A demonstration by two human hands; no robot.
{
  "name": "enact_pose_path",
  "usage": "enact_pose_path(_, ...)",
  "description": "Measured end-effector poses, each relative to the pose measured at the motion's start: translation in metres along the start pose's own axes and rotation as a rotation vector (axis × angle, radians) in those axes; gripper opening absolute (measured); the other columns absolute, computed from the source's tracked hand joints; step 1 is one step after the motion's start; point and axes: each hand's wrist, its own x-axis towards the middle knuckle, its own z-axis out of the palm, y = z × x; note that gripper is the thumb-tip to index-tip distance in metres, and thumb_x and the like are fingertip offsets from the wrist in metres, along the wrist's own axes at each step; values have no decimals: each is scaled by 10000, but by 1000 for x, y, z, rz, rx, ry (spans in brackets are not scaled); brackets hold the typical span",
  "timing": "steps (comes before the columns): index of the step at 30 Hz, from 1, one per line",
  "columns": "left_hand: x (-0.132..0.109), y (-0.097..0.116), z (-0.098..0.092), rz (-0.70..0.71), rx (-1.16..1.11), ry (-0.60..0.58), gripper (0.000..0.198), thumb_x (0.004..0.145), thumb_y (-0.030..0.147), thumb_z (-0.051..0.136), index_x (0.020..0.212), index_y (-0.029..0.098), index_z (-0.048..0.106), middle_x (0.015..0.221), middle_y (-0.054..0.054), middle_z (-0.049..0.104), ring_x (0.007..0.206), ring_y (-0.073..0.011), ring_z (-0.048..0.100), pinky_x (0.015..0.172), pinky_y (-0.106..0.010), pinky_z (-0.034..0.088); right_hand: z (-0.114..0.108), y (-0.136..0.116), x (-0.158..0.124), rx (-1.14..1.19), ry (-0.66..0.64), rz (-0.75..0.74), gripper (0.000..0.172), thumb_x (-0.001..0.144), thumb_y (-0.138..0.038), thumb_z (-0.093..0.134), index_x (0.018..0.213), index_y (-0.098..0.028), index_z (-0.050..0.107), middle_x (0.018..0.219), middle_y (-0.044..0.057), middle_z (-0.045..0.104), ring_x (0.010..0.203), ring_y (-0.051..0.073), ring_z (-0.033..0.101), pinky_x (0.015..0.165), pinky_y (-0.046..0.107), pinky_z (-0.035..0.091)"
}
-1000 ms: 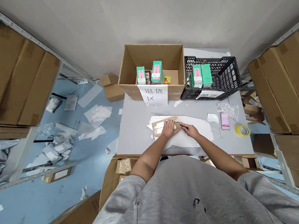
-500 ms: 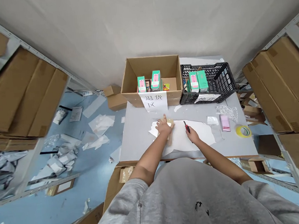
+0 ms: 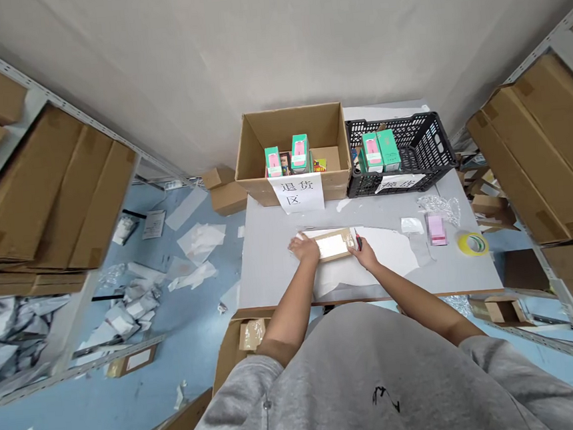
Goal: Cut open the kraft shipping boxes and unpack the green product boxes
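Observation:
A small brown cardboard box (image 3: 337,255) with a white label on top lies nearly crosswise over white sheet material on the table. My left hand (image 3: 304,248) grips its left end, with fingers round the far corner. In my right hand (image 3: 366,255) is a red and black utility knife (image 3: 358,240), its tip pointing away from me. That same hand touches the right end of the box. The white sheet (image 3: 390,249) spreads under the box and to its right; the hands cover part of the box's ends.
Behind stand a large open carton (image 3: 337,185) and a black crate (image 3: 414,179), both holding green boxes and bearing paper signs. To the right lie a tape roll (image 3: 473,244), a pink card (image 3: 437,228) and clear bubble wrap (image 3: 441,208). Shelves with cartons flank the table; paper scraps litter the floor.
The box has turned from lengthwise to crosswise, showing its white label. My left hand has shifted to its left end, and my right hand with the knife has come against its right end.

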Motion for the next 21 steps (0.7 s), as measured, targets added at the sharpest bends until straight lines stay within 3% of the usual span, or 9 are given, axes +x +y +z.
enact_pose_path(1,-5,5,2,63,-11,57,709,1034,470,540,1699,224,512,1564,-274,638,1454,-457,579,1185,-657,408,2,-3,6,28,-1,-14,538,847,-492,786,1278,-197,658,1011,49,747,928,258,688,860,354,541)
enact_pose_path(3,-10,15,5,322,-51,123,709,1040,427,559,1726,265,474,1625,-209,602,1509,-406,513,1251,-602,359,3,-9,19,84,-24,-36,549,809,-450,806,1274,-195,666,1023,43,758,934,246,688,888,353,539)
enact_pose_path(4,-12,19,6,444,-61,133,710,1044,450,576,1725,279,474,1617,-187,608,1494,-389,515,1250,-570,366,2,-12,25,106,-40,-45,556,787,-436,819,1266,-194,673,1016,38,761,922,239,685,889,350,537)
enact_pose_path(6,-12,25,9,548,-59,135,735,1041,549,613,1717,289,486,1563,-177,635,1423,-385,543,1208,-541,397,-1,-16,34,113,-57,-55,582,740,-414,850,1254,-193,688,977,18,756,882,227,676,869,341,533)
enact_pose_path(9,-8,24,12,519,-33,152,745,1048,634,615,1704,299,504,1466,-178,665,1325,-384,564,1139,-522,417,-4,-19,38,53,0,-28,623,711,-420,873,1268,-200,701,882,-15,723,818,221,662,812,327,528)
enact_pose_path(12,-3,20,11,536,-5,154,686,1095,593,560,1713,303,495,1455,-171,658,1305,-369,557,1112,-499,416,-2,-19,32,36,56,48,600,728,-472,893,1230,-201,707,863,-12,710,795,213,666,749,301,532)
enact_pose_path(18,-2,13,8,582,35,136,665,1141,568,468,1744,287,449,1464,-159,651,1316,-351,540,1131,-478,398,18,-25,12,249,45,398,583,803,-583,945,1122,-208,632,730,-39,621,555,138,537,459,228,424)
enact_pose_path(21,-2,13,7,551,42,129,706,1128,611,488,1754,291,430,1490,-161,635,1348,-355,524,1145,-474,390,27,-30,11,367,37,495,518,852,-556,928,1074,-215,607,691,-62,572,513,115,483,420,211,381)
